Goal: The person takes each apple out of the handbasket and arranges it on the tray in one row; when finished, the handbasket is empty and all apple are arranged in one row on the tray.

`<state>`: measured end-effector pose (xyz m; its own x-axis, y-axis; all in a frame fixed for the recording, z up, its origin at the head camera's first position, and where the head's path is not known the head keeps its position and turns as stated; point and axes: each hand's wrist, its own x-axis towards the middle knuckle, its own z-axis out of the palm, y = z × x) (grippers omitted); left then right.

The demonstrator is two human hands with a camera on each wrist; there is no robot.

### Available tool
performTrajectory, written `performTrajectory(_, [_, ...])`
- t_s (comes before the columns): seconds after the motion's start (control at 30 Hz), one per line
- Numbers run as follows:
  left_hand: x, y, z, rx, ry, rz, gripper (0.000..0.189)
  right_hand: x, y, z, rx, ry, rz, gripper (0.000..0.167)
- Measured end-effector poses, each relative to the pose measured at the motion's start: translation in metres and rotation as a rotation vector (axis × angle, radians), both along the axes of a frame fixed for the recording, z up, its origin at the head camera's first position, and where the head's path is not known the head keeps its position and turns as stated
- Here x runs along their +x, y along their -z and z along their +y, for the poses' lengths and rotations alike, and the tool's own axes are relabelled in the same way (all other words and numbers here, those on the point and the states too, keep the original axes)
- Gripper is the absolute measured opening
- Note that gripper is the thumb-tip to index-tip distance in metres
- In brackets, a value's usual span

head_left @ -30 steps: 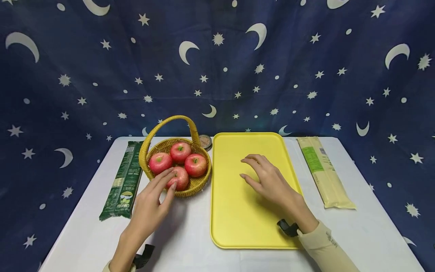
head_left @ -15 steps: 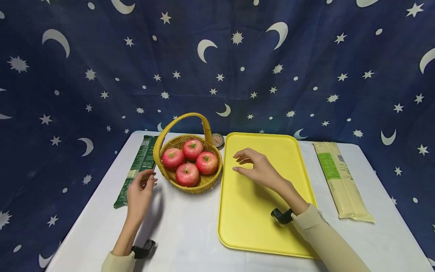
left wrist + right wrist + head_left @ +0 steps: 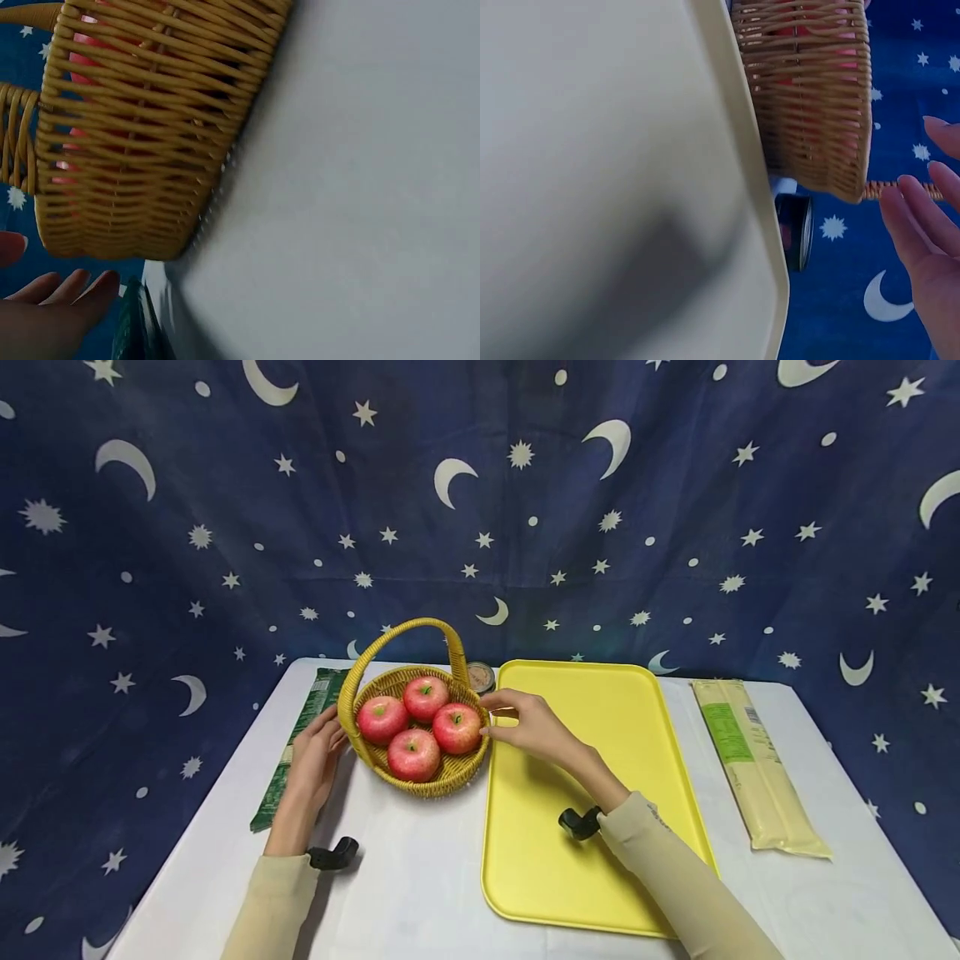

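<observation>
A yellow wicker basket (image 3: 431, 788) with an arched handle (image 3: 408, 625) holds several red apples (image 3: 413, 755). My left hand (image 3: 309, 764) is at its left side, over the green packet (image 3: 281, 781). In the left wrist view, the fingers (image 3: 94, 296) reach out close to the woven wall (image 3: 135, 150), with a gap showing. My right hand (image 3: 536, 727) is at the right rim, above the yellow tray (image 3: 592, 877). Its fingers (image 3: 904, 225) are spread and slightly bent in the right wrist view; whether they touch the basket I cannot tell.
Behind the basket stands a small round tin (image 3: 481, 677). A pale packet with a green label (image 3: 757, 768) lies right of the tray. The white tablecloth (image 3: 420, 877) covers the table, and a starry blue curtain (image 3: 525, 568) hangs behind it.
My left hand has left the front apple and moved round to the basket's left side. My right hand has moved left across the tray to the basket's right rim. The head view has shifted.
</observation>
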<state>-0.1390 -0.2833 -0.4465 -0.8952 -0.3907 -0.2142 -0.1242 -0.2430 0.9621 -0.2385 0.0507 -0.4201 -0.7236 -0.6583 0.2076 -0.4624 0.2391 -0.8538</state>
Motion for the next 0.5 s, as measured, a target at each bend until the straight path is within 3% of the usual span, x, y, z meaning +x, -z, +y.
performTrajectory(0.17, [-0.007,-0.001,0.004,-0.035,0.04,0.007,0.053,-0.002,0.002,-0.015,0.039,-0.017,0.031,0.042])
performTrajectory(0.27, [-0.012,0.0,0.006,-0.087,0.059,0.009,0.046,-0.003,0.001,-0.022,0.097,-0.032,0.094,0.045])
performTrajectory(0.5, [-0.018,0.004,0.008,-0.147,0.039,-0.023,0.041,-0.007,0.001,-0.034,0.225,-0.057,0.222,0.047])
